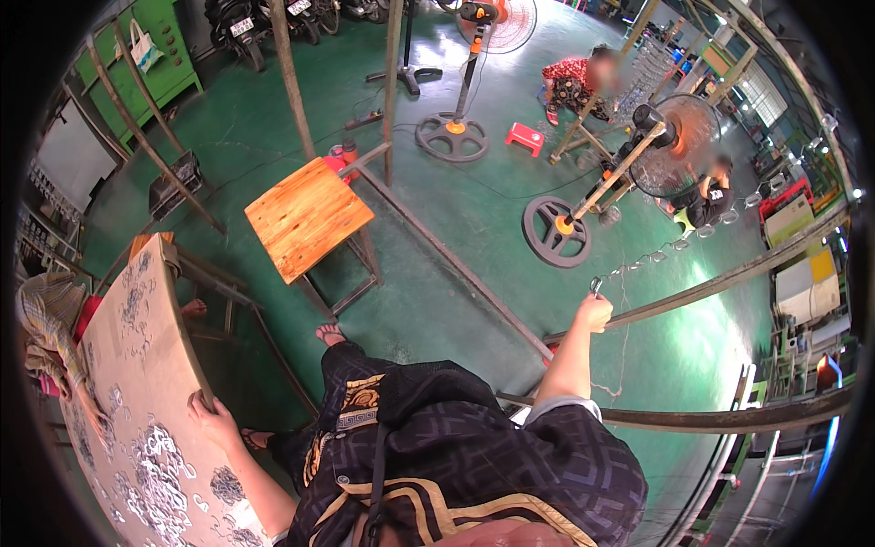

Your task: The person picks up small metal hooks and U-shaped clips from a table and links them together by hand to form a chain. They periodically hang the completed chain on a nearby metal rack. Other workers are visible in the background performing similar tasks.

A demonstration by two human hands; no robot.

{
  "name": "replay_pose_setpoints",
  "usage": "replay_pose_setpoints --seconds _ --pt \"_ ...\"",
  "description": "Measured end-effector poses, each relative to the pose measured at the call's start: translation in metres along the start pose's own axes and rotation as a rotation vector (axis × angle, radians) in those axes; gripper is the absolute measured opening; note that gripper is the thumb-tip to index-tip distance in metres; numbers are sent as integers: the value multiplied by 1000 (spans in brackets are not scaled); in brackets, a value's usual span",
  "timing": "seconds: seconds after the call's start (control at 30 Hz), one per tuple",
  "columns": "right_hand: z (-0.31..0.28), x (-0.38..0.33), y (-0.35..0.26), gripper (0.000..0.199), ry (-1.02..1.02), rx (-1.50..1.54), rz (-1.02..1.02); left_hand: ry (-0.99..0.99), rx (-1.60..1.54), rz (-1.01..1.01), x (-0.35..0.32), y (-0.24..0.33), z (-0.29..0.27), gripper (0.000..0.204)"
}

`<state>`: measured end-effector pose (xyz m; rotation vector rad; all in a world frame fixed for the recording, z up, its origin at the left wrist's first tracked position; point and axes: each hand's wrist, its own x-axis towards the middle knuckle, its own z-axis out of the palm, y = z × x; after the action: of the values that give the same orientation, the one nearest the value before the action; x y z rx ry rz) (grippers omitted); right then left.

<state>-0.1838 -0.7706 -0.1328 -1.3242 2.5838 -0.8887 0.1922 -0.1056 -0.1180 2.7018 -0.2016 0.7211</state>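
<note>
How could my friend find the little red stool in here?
Start on the big green floor and find the farther fan standing on a dark, wheel-shaped base. Just right of that base, near the person in a red patterned top, is the red plastic stool. Unlike the larger wooden-topped stand, it is low and bright red, with short legs.

1 shiny metal piece (596,284) — small, silvery — juts up from the right hand (594,313).
</note>
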Motion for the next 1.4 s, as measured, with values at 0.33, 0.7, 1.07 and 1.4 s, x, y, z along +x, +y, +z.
replay_pose_setpoints --seconds 0.33,0.7,1.07,1.4 --pt "-18 -1 -9 25 -167 15 163 -13 5 2 -3 -6 -4 39" --pt "36 65 11 25 -320 424 328 6 -19 8 2 1 5 38" --pt "74 -97 -52 19 -1355 550 -158 152 -58 -12 0 33 2 26" --pt "-91 -459 -148 16 -2428 281 -1220 -66 -755 -83 -18 158 -65 25"
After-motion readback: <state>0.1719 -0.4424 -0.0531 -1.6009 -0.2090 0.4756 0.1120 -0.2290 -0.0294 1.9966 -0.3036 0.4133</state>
